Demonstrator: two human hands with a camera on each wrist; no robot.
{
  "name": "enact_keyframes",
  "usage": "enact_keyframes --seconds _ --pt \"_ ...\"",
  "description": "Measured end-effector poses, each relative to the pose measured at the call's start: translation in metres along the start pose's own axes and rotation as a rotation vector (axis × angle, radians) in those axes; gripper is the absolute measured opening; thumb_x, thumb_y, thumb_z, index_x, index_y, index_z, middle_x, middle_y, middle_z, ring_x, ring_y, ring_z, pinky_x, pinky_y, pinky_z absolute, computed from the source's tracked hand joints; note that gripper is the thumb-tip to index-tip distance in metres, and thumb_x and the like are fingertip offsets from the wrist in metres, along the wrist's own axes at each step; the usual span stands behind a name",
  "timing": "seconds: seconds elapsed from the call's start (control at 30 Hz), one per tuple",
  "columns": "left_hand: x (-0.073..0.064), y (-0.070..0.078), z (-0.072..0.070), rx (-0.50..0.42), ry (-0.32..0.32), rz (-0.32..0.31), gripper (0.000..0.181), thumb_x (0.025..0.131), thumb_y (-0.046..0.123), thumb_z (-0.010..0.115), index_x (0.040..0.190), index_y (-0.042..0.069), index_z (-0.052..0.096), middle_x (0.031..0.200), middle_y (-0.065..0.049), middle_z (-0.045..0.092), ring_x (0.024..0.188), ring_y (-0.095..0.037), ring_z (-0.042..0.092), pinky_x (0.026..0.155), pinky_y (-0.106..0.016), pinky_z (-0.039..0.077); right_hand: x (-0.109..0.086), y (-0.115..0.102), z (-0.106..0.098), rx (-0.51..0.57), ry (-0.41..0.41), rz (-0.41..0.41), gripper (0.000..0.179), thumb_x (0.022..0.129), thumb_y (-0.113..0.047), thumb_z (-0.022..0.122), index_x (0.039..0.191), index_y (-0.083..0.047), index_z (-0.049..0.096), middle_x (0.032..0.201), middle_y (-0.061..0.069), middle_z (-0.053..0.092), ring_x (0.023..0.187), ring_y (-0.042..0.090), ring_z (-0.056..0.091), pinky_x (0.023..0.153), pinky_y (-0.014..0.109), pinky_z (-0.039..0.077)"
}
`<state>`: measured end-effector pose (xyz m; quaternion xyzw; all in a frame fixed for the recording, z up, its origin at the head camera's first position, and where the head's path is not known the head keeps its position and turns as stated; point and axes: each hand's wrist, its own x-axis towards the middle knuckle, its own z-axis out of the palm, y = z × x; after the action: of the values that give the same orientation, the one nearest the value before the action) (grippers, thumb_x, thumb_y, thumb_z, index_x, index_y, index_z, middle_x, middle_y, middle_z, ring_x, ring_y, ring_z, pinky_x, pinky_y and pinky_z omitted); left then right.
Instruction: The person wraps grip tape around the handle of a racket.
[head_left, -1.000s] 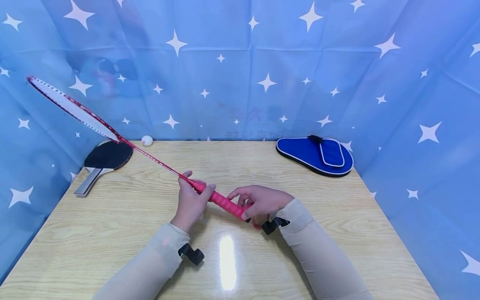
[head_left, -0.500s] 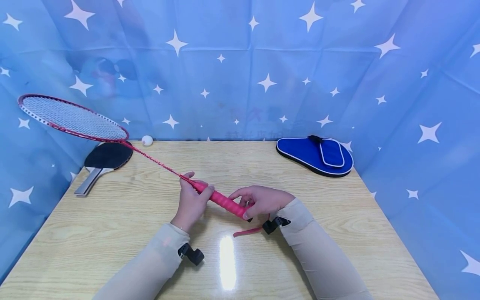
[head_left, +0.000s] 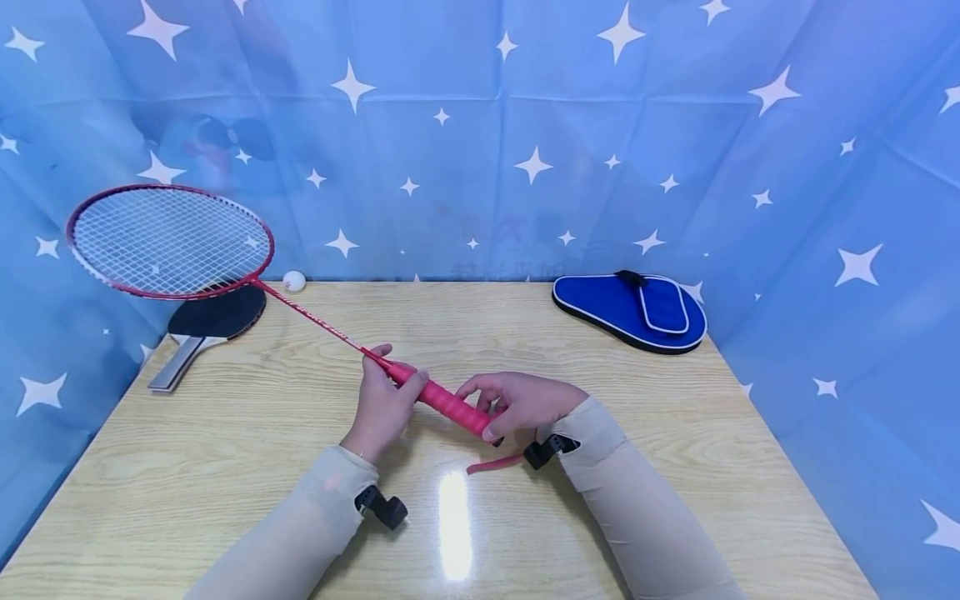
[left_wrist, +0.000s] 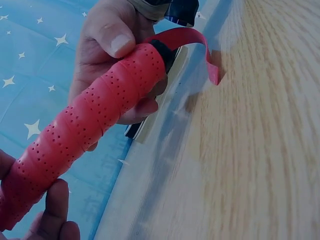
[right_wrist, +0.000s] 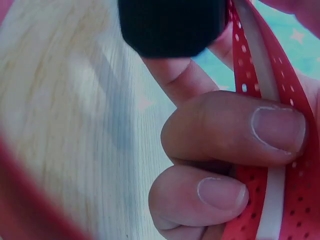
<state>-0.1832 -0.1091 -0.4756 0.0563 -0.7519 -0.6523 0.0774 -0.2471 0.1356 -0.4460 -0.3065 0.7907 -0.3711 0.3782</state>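
Observation:
In the head view a red badminton racket [head_left: 303, 312] slants above the table, its strung head at the far left. My left hand [head_left: 379, 408] grips it where shaft meets handle, thumb on top. At the handle's lower end my right hand [head_left: 529, 402] rests its thumb on the pink-red wrap. Curled fingers of that hand hold perforated red grip tape [right_wrist: 250, 70] against the palm in the right wrist view. The black butt cap [right_wrist: 172, 25] stands bare there. A loose tape tail [left_wrist: 192, 36] curls out past the handle end in the left wrist view.
A table tennis bat [head_left: 217, 310] lies at the table's far left, partly behind the racket head. Beside it sits a white ball [head_left: 294, 281]. At the back right is a blue bat case [head_left: 600, 298]. A starry blue curtain [head_left: 450, 167] closes off the back.
The racket has turned about its shaft, so its head went from nearly edge-on to showing its string face. The tape tail swung out to the left below my right hand. Both hands barely moved.

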Motion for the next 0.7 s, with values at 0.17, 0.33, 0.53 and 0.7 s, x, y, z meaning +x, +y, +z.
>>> enact_keyframes --seconds 0.17,0.33,0.53,0.7 --pt "0.0000 0.0009 0.0002 -0.012 0.001 0.004 0.075 0.095 0.009 0.070 0.154 0.002 0.024 0.115 -0.017 0.063 0.095 -0.020 0.060 0.084 -0.023 0.050 0.0005 0.0005 -0.0003 0.036 -0.047 -0.022 0.069 0.084 -0.005 0.078 0.146 -0.026 0.058 0.113 0.007 0.072 0.094 0.027 0.073 0.081 0.038 0.058" --pt "-0.0010 0.0029 -0.0016 0.004 -0.005 -0.024 0.081 0.096 0.018 0.074 0.157 0.006 0.022 0.118 -0.016 0.060 0.099 -0.024 0.060 0.086 -0.025 0.051 0.0001 0.0003 -0.0002 0.031 -0.046 -0.027 0.071 0.084 -0.005 0.079 0.148 -0.024 0.058 0.112 0.007 0.072 0.090 0.027 0.073 0.078 0.036 0.058" --pt "-0.0008 0.0023 -0.0022 0.025 0.006 -0.042 0.087 0.095 0.023 0.077 0.158 0.006 0.021 0.115 -0.016 0.060 0.096 -0.024 0.061 0.086 -0.026 0.051 -0.0013 -0.0004 -0.0006 -0.007 -0.001 -0.004 0.068 0.083 -0.008 0.084 0.141 -0.033 0.061 0.112 0.005 0.070 0.096 0.028 0.070 0.082 0.040 0.060" --pt "0.0011 0.0021 -0.0017 0.008 0.030 -0.022 0.079 0.094 0.013 0.074 0.154 0.001 0.024 0.109 -0.016 0.063 0.088 -0.020 0.059 0.081 -0.025 0.049 -0.0012 0.0019 -0.0018 -0.009 0.000 -0.006 0.066 0.084 -0.014 0.087 0.141 -0.032 0.062 0.112 0.005 0.070 0.101 0.028 0.069 0.085 0.040 0.059"
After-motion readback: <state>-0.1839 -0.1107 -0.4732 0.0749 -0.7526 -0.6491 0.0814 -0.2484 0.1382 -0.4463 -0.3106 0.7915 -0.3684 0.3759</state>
